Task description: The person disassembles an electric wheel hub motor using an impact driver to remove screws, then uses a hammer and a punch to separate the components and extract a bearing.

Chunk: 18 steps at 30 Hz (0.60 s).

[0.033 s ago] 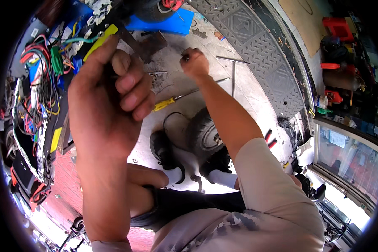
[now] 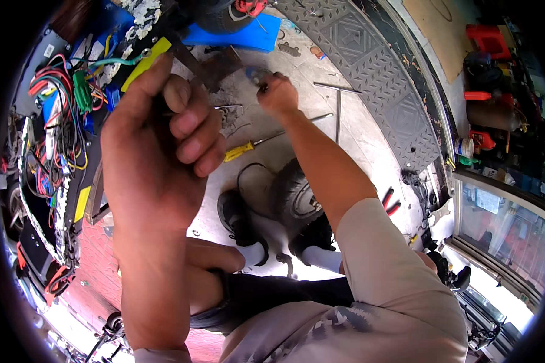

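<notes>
Left hand (image 2: pixel 163 151): large in the foreground, before the wiring (image 2: pixel 57 75) at the left edge of the floor (image 2: pixel 363 139); fingers curled narrowly toward the palm, contents, if any, cannot be told. Right hand (image 2: pixel 278 95): above the floor's far part, short of the blue sheet (image 2: pixel 261 33); fingers bent close, a dark spot at their tips; whether they grip anything cannot be told. Silver-blue piece (image 2: pixel 255 74): one, blurred, at the right fingertips; touching or just beyond them, unclear. Screwdriver (image 2: pixel 240 152): yellow handle, lying on the floor between the hands and the shoes, in neither hand. Metal T-bar (image 2: pixel 338 115): on the floor, near the edge of the ridged mat (image 2: pixel 399 115). Pliers (image 2: pixel 391 202): red handles, below the mat's near corner. Wheel (image 2: pixel 287 193): between the shoes, its mounting not visible. Stage, by judgement: under way, with wires exposed and tools out; no finished part can be confirmed, and what remains cannot be read. Against the earlier frame: the silver-blue piece now shows beyond the right fingers, where none was visible; the right hand is slightly turned; left hand nearly unchanged; screwdriver, T-bar and pliers unmoved on the floor.
</notes>
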Motion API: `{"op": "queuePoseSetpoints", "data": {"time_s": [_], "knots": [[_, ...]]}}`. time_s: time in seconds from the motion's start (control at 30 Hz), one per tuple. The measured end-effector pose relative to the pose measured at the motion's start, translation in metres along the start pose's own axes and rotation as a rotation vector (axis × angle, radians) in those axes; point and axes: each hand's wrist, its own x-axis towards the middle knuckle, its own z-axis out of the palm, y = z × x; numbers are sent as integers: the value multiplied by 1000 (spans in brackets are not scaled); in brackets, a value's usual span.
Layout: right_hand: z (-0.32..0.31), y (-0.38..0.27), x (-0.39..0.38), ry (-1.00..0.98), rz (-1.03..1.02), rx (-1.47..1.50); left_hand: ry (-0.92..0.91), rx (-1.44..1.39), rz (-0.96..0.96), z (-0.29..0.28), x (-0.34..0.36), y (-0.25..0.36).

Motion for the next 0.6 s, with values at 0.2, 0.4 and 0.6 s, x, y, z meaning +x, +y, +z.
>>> {"op": "queuePoseSetpoints", "data": {"time_s": [0.2,0.4,0.6], "knots": [[30,3,-19,-64,-42,-25,35,52,28,-2,5,-1],[-45,44,-88,123,177,516,25,58,29,2,11,2],[-101,97,-236,398,597,439,0,75,-7,25,3,-13]]}}
